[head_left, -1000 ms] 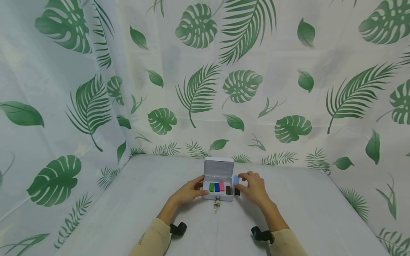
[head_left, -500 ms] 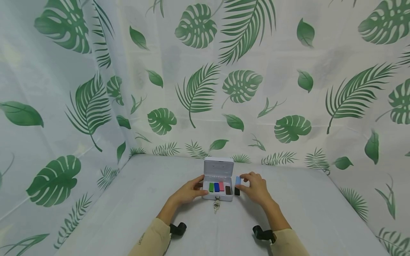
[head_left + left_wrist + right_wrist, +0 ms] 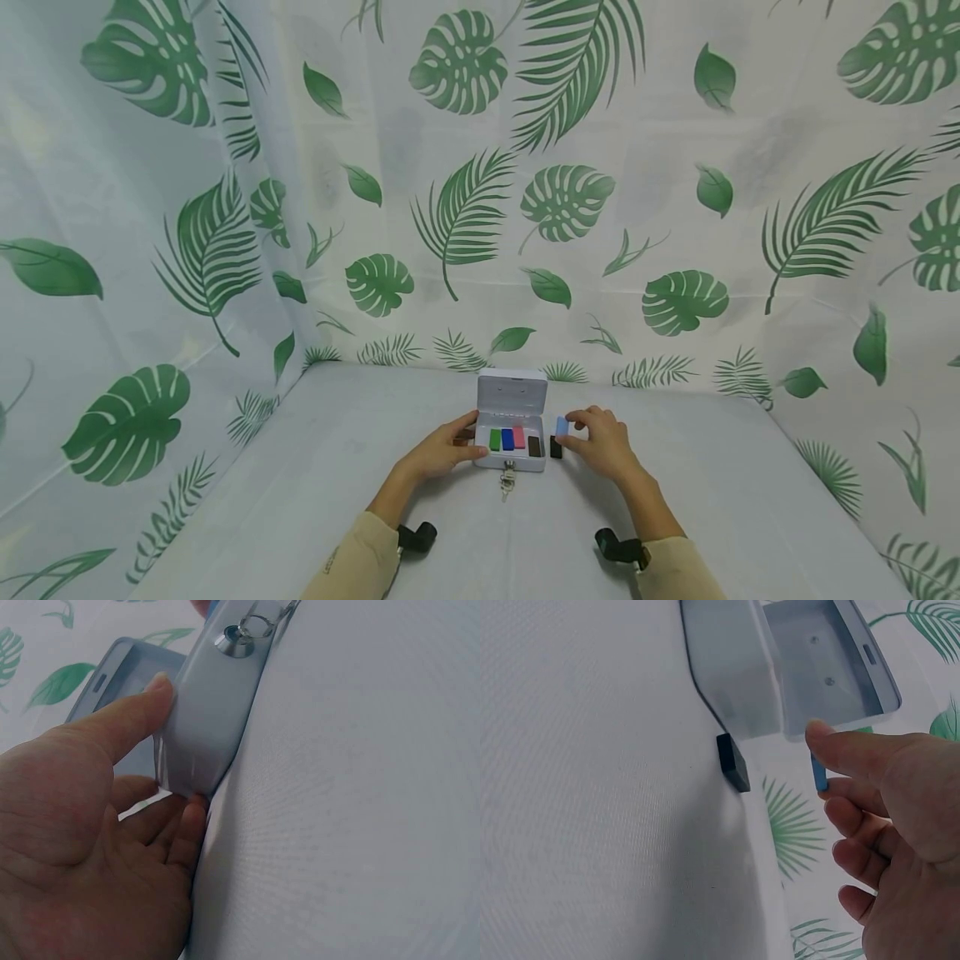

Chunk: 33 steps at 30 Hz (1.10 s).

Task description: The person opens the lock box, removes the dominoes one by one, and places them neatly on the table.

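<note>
Block (image 3: 562, 427), light blue: pinched, raised, between thumb and forefinger of right hand (image 3: 602, 443), right of open box (image 3: 528, 464), toward back edge of counter (image 3: 465, 542); probably light, stiff (opposite ends offer good hold). Left hand (image 3: 438, 451) grips box's left side.

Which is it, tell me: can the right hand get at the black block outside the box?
Probably not yet: the right hand pinches the light blue block. Once freed, likely yes; the black block sits close by, beside the box, with nothing covering it.
</note>
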Motion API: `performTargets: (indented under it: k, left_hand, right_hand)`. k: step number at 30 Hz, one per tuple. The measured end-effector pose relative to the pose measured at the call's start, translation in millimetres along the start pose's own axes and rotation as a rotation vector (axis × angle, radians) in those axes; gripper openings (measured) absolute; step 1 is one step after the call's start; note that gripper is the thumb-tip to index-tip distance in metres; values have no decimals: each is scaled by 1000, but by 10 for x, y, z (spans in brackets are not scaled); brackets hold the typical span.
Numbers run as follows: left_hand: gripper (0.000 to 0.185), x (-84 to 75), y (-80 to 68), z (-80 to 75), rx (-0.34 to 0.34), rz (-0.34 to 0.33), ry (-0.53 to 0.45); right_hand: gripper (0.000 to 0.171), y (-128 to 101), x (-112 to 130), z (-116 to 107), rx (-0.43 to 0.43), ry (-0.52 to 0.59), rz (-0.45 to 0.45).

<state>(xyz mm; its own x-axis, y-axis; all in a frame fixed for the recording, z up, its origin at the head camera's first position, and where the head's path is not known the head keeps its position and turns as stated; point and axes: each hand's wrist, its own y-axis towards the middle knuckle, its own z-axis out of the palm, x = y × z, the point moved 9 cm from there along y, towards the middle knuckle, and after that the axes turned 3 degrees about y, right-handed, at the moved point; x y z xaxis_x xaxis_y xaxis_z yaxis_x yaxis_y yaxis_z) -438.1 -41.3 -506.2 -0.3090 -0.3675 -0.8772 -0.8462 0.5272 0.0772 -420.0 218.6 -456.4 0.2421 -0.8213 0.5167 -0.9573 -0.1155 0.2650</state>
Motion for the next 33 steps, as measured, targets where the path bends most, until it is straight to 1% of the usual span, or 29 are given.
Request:
performTargets:
  k: [4,8,15,22,29,33]
  left_hand:
    - [81,2,0,4,3,-5,3]
    - [82,14,7,4,3,-12,5]
    - [81,10,11,3,-2,-3,10]
    - [82,-1,6,-1,0,-9,13]
    - [82,11,8,-3,-1,-18,-1]
    - [82,24,11,1,-3,-10,-5]
  right_hand:
    - [42,-5,-20,-10,6,3,-2]
    - [42,-7,-66,-5,21,9,13]
    - [41,-4,-150,42,55,2,44]
    - [39,5,-162,72,56,2,28]
    - [39,10,-157,86,58,-7,31]
    - [38,-1,-167,95,69,-13,38]
